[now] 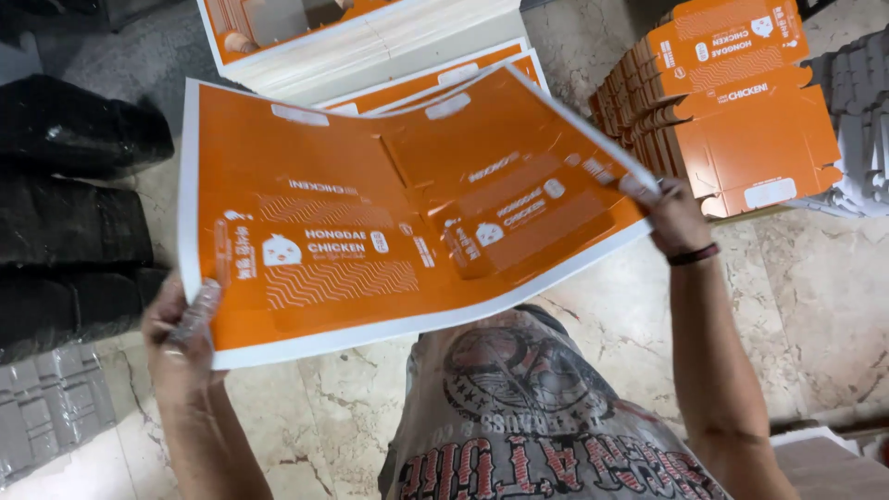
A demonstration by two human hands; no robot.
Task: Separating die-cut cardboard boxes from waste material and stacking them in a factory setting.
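orange printed sheet pinched at both side edges, left hand and right hand grip closed; floor beneath.

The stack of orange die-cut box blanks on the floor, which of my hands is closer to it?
Right. The right hand grips the printed sheet's edge just beside the stack of orange box blanks; the left hand holds the sheet's opposite edge, far across.

the floor is pale marble tile with brown veining, lit evenly from above. black bundles lie along the left edge, with a grey moulded tray at the lower left. a stack of orange die-cut cartons stands at the upper right, beside grey moulded pieces. a pile of white-edged printed sheets rests at the top.
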